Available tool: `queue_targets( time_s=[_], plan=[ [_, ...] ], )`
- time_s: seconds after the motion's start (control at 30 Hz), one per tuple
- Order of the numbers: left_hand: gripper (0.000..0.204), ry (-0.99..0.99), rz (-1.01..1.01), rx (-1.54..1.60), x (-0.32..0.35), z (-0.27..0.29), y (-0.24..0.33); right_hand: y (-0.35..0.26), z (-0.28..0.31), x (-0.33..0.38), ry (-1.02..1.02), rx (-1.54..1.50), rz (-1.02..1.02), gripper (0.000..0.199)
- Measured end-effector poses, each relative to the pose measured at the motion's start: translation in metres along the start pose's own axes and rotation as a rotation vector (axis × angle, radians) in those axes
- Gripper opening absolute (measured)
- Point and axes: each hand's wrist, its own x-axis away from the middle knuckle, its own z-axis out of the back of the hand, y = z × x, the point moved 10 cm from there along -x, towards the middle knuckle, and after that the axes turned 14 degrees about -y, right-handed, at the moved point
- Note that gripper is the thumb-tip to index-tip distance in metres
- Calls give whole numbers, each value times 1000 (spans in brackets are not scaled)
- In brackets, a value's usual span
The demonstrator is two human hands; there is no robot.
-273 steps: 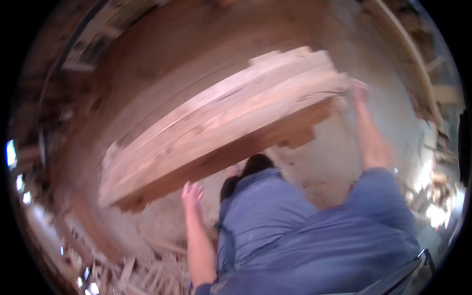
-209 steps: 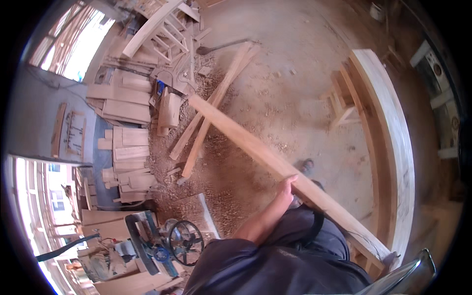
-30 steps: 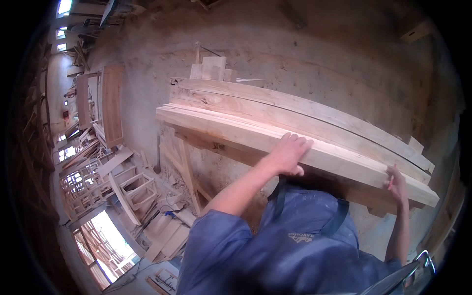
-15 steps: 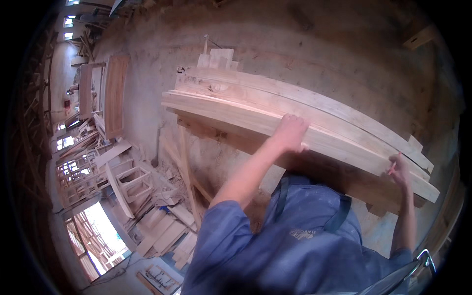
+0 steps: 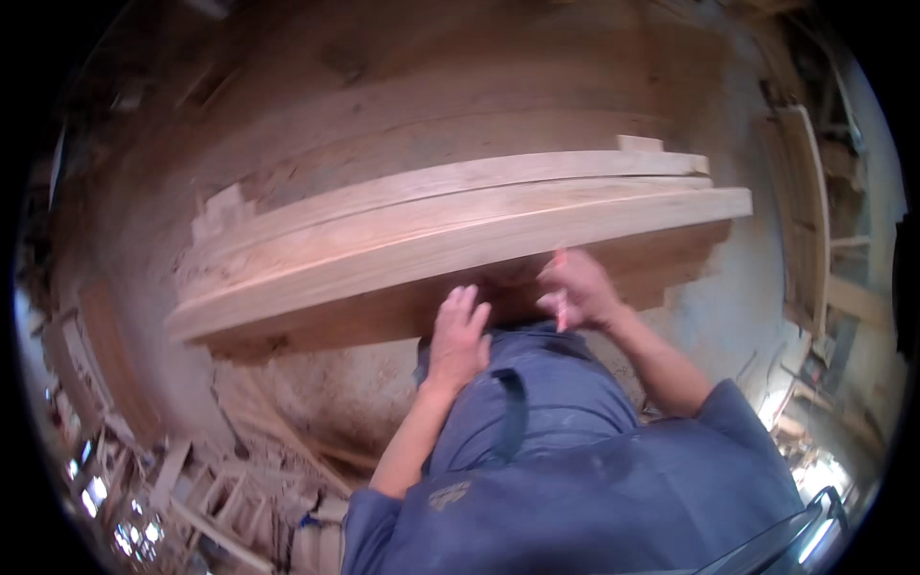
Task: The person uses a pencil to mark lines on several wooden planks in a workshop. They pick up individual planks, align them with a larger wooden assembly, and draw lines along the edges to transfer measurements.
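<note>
Long pale wooden planks lie side by side in front of me, the nearest plank running across the view with its darker near side in shadow. My left hand is off that plank's top, its fingers stretched out, close to my body. My right hand is beside it, closed around a slim red stick that looks like a pencil, held upright in the picture. Behind the nearest plank lies another long board, a narrow dark gap along it.
Short wood blocks stick out behind the planks at the left and right. A wooden panel and a heap of scrap wood lie at left. A tall wooden panel stands at right.
My left hand has let go of the plank's edge and drawn back toward my body. My right hand has come from the plank's right end to the middle, still holding the pencil. The view has turned.
</note>
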Motion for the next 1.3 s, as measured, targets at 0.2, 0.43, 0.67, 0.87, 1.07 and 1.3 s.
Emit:
queue_targets(
  time_s=[0.2, 0.43, 0.67, 0.87, 1.07, 1.3],
  plan=[
    [51, -45, 147, 40, 21, -21, -47, 3, -53, 74, -53, -85, -192, 20],
    [51, -30, 139, 75, 26, -12, -72, -19, -27, 84, 229, 102, -175, 12],
    [53, 8, 292, 279, 79, -57, -88, 1, -36, 9, 300, 88, -127, 21],
    [56, -11, 558, 331, 199, -139, -138, 27, -38, -35, 315, 145, -212, 24],
    [57, 78, 794, 503, 302, -207, -161, -22, -103, -53, -306, -59, -19, 19],
    [62, 226, 975, 680, 322, -248, -84, 42, -30, 18, 4, -324, -214, 16]
  ],
)
